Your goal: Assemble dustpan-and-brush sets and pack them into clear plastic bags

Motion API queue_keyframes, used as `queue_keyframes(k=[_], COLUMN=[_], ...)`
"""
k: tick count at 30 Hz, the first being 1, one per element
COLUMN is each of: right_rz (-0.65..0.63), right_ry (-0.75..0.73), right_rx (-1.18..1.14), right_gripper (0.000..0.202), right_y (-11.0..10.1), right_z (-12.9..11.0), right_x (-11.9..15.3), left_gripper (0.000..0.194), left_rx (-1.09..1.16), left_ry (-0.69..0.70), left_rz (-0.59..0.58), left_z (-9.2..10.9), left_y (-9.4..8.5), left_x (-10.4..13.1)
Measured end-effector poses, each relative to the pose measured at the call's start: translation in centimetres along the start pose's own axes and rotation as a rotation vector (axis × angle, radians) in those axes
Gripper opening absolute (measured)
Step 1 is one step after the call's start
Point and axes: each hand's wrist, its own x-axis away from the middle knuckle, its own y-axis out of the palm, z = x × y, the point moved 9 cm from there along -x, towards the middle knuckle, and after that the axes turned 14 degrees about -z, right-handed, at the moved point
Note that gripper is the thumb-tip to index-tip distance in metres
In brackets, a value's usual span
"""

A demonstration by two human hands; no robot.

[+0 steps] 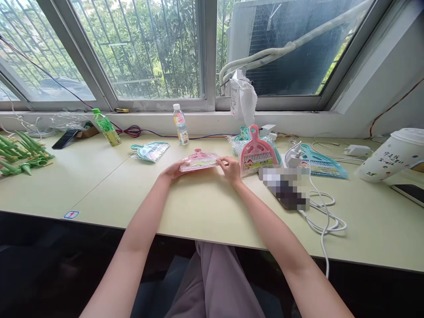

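Note:
Between my two hands is a pink dustpan and brush set (200, 161) in a clear plastic wrapper, its handle pointing toward the window. My left hand (172, 171) grips its left end, fingers partly hidden underneath. At its right corner, my right hand (231, 169) pinches the wrapper between thumb and fingers. To the left lies a teal dustpan set (152, 151) in plastic. Right of my hands, another pink dustpan set (258, 152) leans on a pile of teal ones. One more teal dustpan set (323, 163) lies farther right.
A phone (286, 192), partly blurred, and a coiled white cable (326, 221) are near my right forearm. A white cup (392, 154) stands at right. Behind are a clear bottle (180, 126) and a green bottle (106, 128). Green stalks (23, 152) lie far left.

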Motion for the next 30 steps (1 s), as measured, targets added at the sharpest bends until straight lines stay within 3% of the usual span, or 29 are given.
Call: queue_keyframes(k=[6,17,24,28,30], right_rz=[0.021,0.070,0.006,-0.017,-0.088], right_ry=[-0.042,-0.022,-0.011,0.111,0.218], right_rx=[0.002,0.108,-0.245,-0.473,-0.606], right_gripper=[0.024,0.019,0.026,0.050,0.057], right_y=[-0.4,-0.9,0.7,1.9,3.1], right_z=[-0.4,0.1,1.2,2.6,3.5], right_x=[0.0,0.0,-0.3,-0.2,-0.1], left_gripper=[0.073,0.068,0.082,0.082,0.082], left_rx=[-0.107,-0.159,-0.165,-0.167,-0.173], left_ry=[0.016,-0.013,0.060,0.049,0.033], left_rz=[0.020,-0.061,-0.089,-0.107,-0.099], left_z=[0.6,-0.1,0.6,0.4,0.3], left_y=[0.9,1.3,2.3,2.4,2.2], left_x=[0.3,-0.3,-0.3,-0.2,-0.1])
